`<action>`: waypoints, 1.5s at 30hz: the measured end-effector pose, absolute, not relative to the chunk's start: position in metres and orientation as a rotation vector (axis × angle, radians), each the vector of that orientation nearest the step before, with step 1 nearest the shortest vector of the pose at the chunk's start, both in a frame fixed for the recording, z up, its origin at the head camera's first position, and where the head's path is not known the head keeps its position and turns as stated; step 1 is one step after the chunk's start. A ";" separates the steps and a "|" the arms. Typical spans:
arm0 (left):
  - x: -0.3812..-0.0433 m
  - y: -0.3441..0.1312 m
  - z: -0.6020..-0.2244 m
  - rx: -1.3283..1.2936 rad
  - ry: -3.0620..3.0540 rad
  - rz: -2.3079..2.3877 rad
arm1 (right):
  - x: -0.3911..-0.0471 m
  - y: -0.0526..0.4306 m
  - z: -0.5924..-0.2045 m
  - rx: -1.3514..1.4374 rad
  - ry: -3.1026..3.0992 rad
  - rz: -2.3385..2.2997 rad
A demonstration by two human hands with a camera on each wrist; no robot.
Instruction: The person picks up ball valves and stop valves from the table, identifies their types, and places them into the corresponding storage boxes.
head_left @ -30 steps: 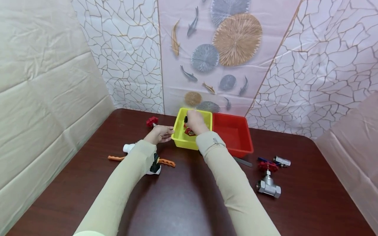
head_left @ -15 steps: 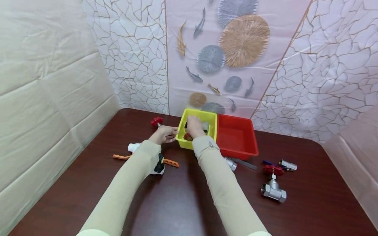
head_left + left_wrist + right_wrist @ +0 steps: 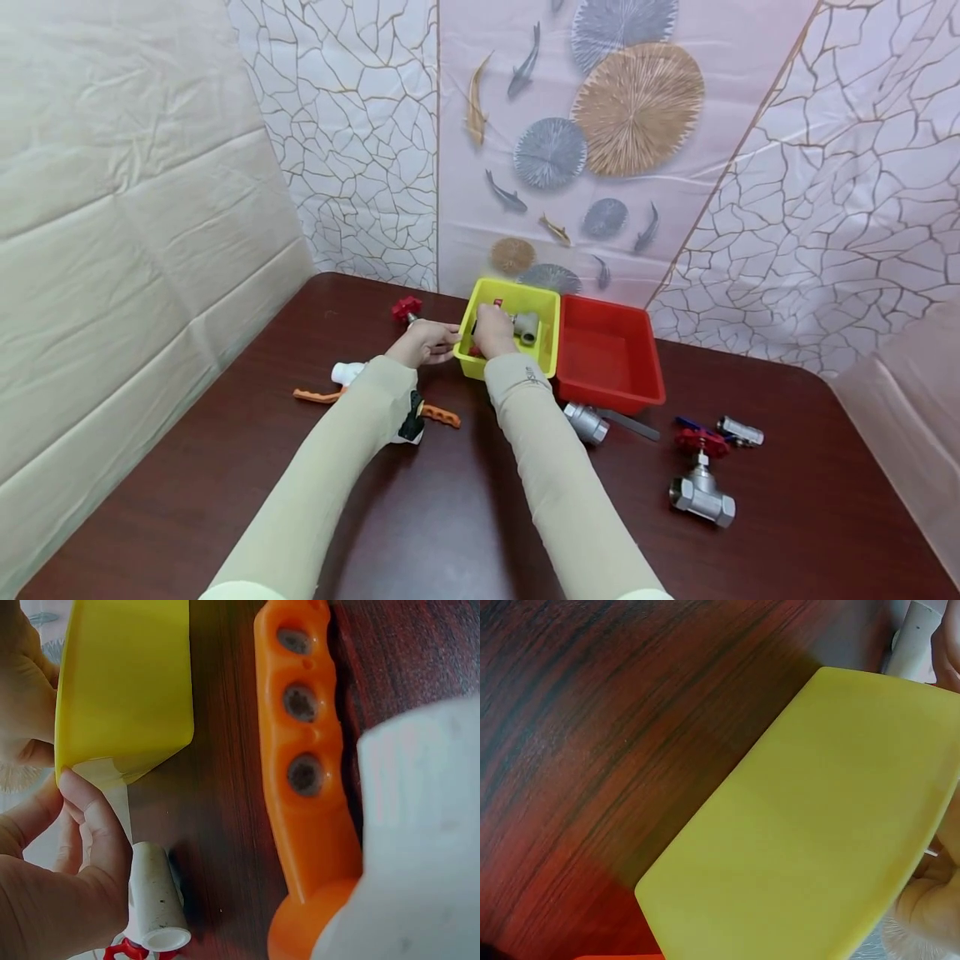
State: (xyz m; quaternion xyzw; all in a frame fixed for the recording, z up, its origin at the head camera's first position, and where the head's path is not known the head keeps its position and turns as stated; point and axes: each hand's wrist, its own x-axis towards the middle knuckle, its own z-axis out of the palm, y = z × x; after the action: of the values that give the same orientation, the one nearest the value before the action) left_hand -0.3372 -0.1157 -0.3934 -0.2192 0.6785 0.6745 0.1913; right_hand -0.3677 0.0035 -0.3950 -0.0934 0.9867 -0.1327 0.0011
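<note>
My left hand [image 3: 431,342] pinches the near-left rim of a yellow plastic bin [image 3: 555,360]; in the left wrist view its thumb and finger meet at the rim. My right hand [image 3: 493,332] reaches down into this bin with curled fingers. Something dark and a red part show beside it, but I cannot tell what it holds. A grey tee-shaped valve [image 3: 527,327] lies in the bin, right of that hand. In the right wrist view the bin's outer wall [image 3: 795,802] hides most of the right hand [image 3: 934,904].
A red bin [image 3: 600,396] adjoins the yellow one. Metal valves lie nearby: one with a grey lever [image 3: 587,423], a red-wheeled one [image 3: 702,496], a small blue-handled one [image 3: 741,432]. Leftward are a white valve with orange handles [image 3: 441,415] and a red-wheeled valve [image 3: 407,308].
The right hand has shifted left and nearer inside the yellow bin, uncovering the grey valve. The left hand keeps its hold on the rim. The head view has turned slightly left.
</note>
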 end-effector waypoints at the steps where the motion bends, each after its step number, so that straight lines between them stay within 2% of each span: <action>1: -0.337 -0.116 -0.394 -0.615 1.909 1.891 | -0.368 0.003 -0.396 -0.290 3.096 -0.422; 45: -0.341 -0.114 -0.401 -0.590 1.877 1.899 | -0.363 0.005 -0.411 -0.155 3.082 -0.492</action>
State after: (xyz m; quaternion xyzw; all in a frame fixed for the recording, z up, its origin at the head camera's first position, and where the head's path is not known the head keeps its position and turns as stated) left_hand -0.3415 -0.1139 -0.4009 -0.2114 0.6722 0.6802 0.2021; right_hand -0.3631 0.0054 -0.4114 -0.0495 0.9863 -0.1573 0.0087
